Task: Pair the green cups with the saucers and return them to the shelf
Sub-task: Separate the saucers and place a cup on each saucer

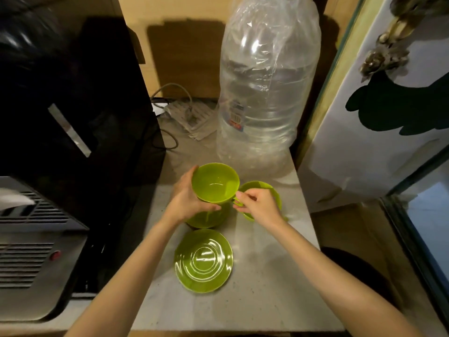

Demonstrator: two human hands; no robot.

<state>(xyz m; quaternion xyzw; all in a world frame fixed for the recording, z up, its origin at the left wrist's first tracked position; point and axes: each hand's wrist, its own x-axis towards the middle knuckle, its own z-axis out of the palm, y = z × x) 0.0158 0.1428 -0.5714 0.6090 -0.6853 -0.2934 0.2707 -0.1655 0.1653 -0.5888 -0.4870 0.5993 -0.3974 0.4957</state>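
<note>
A green cup (215,182) is held above the counter, its mouth facing up. My left hand (188,199) wraps around its left side. My right hand (258,204) pinches its small handle on the right. Under the cup sits more green ware (206,218), a cup or saucer partly hidden by my left hand. Behind my right hand stands another green cup (263,187), mostly covered. A bare green saucer (203,260) lies flat on the grey counter (267,288), nearer to me than the held cup.
A large clear plastic water bottle (264,88) stands just behind the cups. A black appliance (73,105) and a grey machine (31,251) fill the left. A white fridge door (376,117) rises on the right. Cables and a power strip (187,113) lie at the back.
</note>
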